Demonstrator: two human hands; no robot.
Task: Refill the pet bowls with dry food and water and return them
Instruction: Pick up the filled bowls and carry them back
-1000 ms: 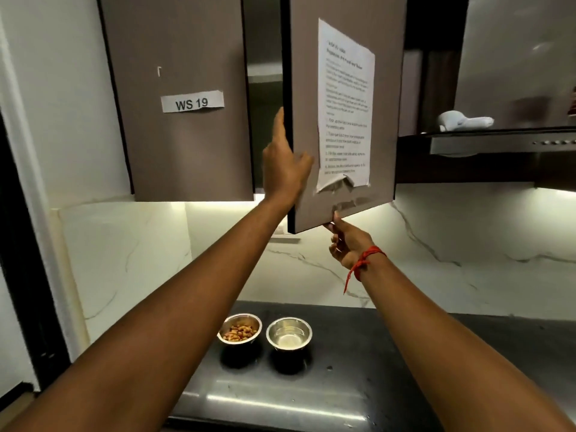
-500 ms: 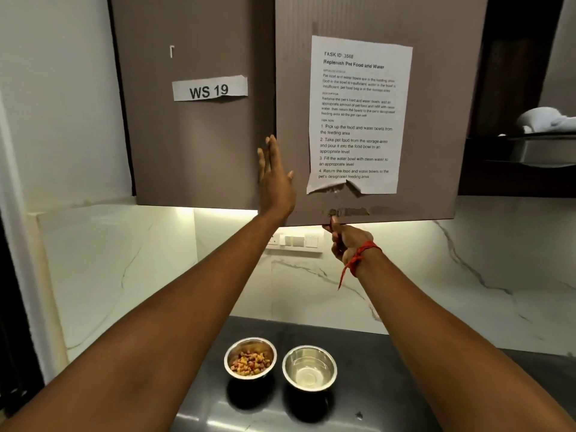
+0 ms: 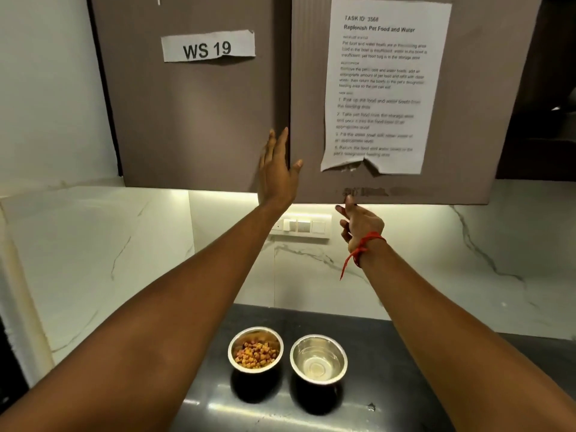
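Two small steel bowls stand side by side on the dark counter (image 3: 389, 385). The left bowl (image 3: 255, 349) holds dry kibble; the right bowl (image 3: 318, 358) holds a little water. My left hand (image 3: 277, 173) is raised with flat, spread fingers against the seam between the two brown wall-cupboard doors. The right cupboard door (image 3: 461, 98) is closed and carries a printed task sheet. My right hand (image 3: 358, 224), with a red thread at the wrist, is just below that door's bottom edge, fingers loose and holding nothing.
The left cupboard door (image 3: 193, 120) bears a "WS 19" label. A white switch panel (image 3: 300, 227) sits on the marble backsplash under the cupboards. A white wall rises at the left, and a dark recess shows at the upper right.
The right cupboard door has swung from half open to fully closed. My right hand has come off its bottom edge and opened. The view has moved closer.
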